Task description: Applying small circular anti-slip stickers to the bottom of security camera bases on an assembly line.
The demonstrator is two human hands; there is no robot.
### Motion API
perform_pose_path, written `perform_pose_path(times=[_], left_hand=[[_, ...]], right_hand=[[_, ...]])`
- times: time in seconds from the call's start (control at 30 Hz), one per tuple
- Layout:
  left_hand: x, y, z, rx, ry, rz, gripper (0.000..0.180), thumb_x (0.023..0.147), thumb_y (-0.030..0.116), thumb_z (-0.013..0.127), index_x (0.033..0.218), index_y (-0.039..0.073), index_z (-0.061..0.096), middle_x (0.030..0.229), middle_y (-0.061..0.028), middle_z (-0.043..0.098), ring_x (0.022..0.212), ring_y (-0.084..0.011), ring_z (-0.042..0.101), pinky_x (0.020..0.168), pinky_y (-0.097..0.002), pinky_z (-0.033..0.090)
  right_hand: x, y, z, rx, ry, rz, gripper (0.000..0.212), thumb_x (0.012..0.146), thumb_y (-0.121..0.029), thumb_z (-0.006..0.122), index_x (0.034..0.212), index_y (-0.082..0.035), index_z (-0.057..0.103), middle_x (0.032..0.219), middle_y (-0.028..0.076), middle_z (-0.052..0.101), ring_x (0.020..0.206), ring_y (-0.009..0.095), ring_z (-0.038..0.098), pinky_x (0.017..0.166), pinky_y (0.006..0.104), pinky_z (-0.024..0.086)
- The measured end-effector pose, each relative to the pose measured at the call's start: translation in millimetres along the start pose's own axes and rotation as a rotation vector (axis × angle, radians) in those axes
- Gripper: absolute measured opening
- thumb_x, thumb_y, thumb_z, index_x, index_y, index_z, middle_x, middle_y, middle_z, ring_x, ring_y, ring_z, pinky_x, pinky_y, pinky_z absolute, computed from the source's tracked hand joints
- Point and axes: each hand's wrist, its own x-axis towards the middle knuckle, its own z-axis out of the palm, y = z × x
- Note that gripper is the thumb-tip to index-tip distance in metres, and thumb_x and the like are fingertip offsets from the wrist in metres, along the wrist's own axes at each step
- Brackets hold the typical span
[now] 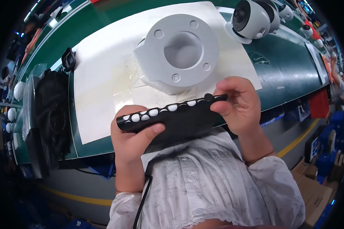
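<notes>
My left hand [132, 133] grips the left end of a black sheet [183, 124], thumb on its near face and fingers behind. Along the sheet's curled upper edge runs a row of white round spots. At its right end a small black round pad [208, 97] stands up from that edge. My right hand [239, 105] has thumb and forefinger closed on the sheet's right corner, just beside the pad. Beyond both hands sits a pale grey round plastic housing [154, 49], with a wide hollow centre and small round recesses around its flat ring.
White paper [99, 76] covers part of the green table [283, 72]. White-and-black ball-shaped cameras [252, 21] stand at the far right. Black gloves or cloth [53, 110] and a clear plastic bag [30, 103] lie left. A red bin [319, 103] and cardboard boxes [309, 194] are right.
</notes>
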Motion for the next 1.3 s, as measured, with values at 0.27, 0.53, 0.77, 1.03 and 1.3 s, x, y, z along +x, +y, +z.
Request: perform_pose_path(times=[0.27,0.53,0.77,1.03,1.3], left_hand=[[0.4,-5.0,2.4,0.118,-0.031,0.135,0.021,0.058,-0.004,0.072,0.065,-0.002,0.052,0.056,-0.0051,0.051,0.05,-0.0105,0.044,0.046,-0.0219,0.033],[1.5,-8.2,1.2,0.216,-0.105,0.29,0.023,0.055,-0.005,0.072,0.067,-0.001,0.053,0.056,-0.0075,0.052,0.049,-0.0157,0.048,0.046,-0.0242,0.036],[-2.1,-4.7,1.1,0.292,-0.063,0.249,0.021,0.056,-0.006,0.071,0.067,-0.002,0.054,0.055,-0.0074,0.053,0.049,-0.0145,0.048,0.045,-0.0227,0.035],[-2.6,-1.0,6.2,0.292,-0.074,0.205,0.019,0.057,-0.008,0.069,0.067,-0.002,0.054,0.055,-0.0064,0.053,0.047,-0.0119,0.047,0.044,-0.021,0.033],[1.2,-0.7,5.3,0.332,0.032,0.179,0.019,0.057,-0.007,0.069,0.068,0.0,0.056,0.058,-0.0067,0.055,0.053,-0.0134,0.051,0.049,-0.0213,0.037]], right_hand=[[-0.9,11.3,-9.9,-0.088,-0.109,-0.048,0.018,0.076,-0.007,0.063,0.086,-0.002,0.049,0.088,0.007,0.056,0.079,0.012,0.054,0.068,0.0236,0.044],[4.0,8.0,-4.7,0.178,-0.113,0.01,0.023,0.077,0.005,0.054,0.092,-0.003,0.039,0.094,0.014,0.054,0.088,0.016,0.053,0.077,0.0272,0.043],[3.3,-1.2,4.3,-0.036,-0.073,-0.189,0.033,0.072,0.01,0.057,0.097,-0.004,0.039,0.095,0.014,0.054,0.087,0.017,0.055,0.076,0.0277,0.043],[6.9,-4.2,5.6,-0.395,-0.12,-0.443,0.06,0.064,0.017,0.053,0.118,-0.007,0.036,0.08,0.006,0.053,0.074,0.019,0.055,0.063,0.0282,0.043],[63.7,-22.8,-8.5,-0.299,-0.103,-0.498,0.077,0.071,0.014,0.054,0.131,-0.013,0.015,0.094,0.007,0.044,0.075,0.017,0.053,0.063,0.0258,0.047]])
